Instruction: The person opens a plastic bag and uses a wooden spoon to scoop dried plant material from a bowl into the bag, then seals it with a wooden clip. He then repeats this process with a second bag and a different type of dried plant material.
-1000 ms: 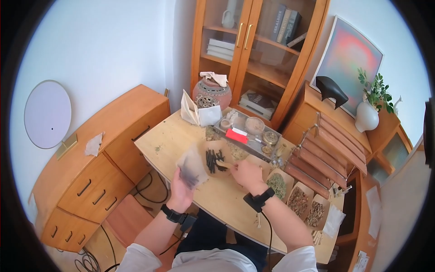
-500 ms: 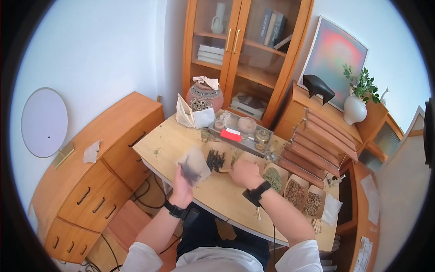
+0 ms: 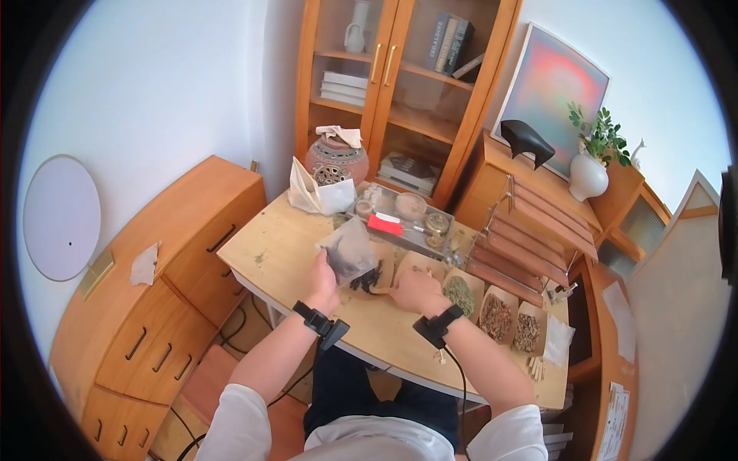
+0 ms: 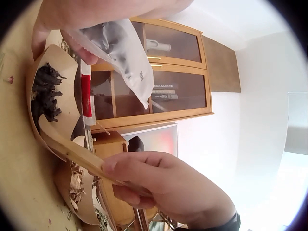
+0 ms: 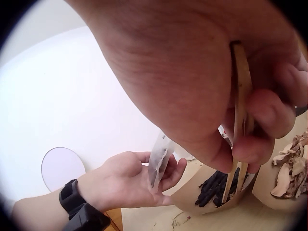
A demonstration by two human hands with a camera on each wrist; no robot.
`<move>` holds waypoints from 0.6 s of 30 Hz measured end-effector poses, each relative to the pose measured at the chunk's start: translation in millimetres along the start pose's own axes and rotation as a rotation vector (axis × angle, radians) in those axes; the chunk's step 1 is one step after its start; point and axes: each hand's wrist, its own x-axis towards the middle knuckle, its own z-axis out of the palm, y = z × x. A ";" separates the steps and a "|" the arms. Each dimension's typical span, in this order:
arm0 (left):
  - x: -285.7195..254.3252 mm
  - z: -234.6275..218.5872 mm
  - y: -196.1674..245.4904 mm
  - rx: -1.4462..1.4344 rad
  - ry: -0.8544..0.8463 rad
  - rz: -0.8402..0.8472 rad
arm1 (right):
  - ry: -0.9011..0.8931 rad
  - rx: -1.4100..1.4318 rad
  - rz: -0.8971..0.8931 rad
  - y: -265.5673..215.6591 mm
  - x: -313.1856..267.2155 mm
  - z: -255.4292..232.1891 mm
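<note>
My left hand [image 3: 324,281] holds a translucent white pouch [image 3: 347,252] with dark pieces inside, tilted over the near side of a paper tray. In the left wrist view that tray [image 4: 68,91] bears dark, twisted dried pieces [image 4: 46,91]. My right hand [image 3: 417,292] grips wooden tongs [image 5: 242,103] between thumb and fingers. The tips of the tongs are down among the dark pieces [image 5: 211,188] in the right wrist view. The pouch hangs beside the tray in my left fingers [image 5: 175,173].
More paper trays with green herbs [image 3: 459,296], reddish bits [image 3: 494,317] and brown bits [image 3: 527,333] line the table [image 3: 257,238]. Behind stand a clear tray [image 3: 419,234] with jars and a red item [image 3: 384,223], a patterned pot [image 3: 336,163] and a wooden rack [image 3: 515,253].
My left hand has moved right and up with the pouch, which now overlaps the tray of dark pieces. My right hand stays at that tray with the tongs. The head view has shifted.
</note>
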 end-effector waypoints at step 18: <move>-65.6 -10.6 -0.8 -0.118 -0.071 0.001 | 0.118 0.253 -0.009 30.9 17.8 -5.9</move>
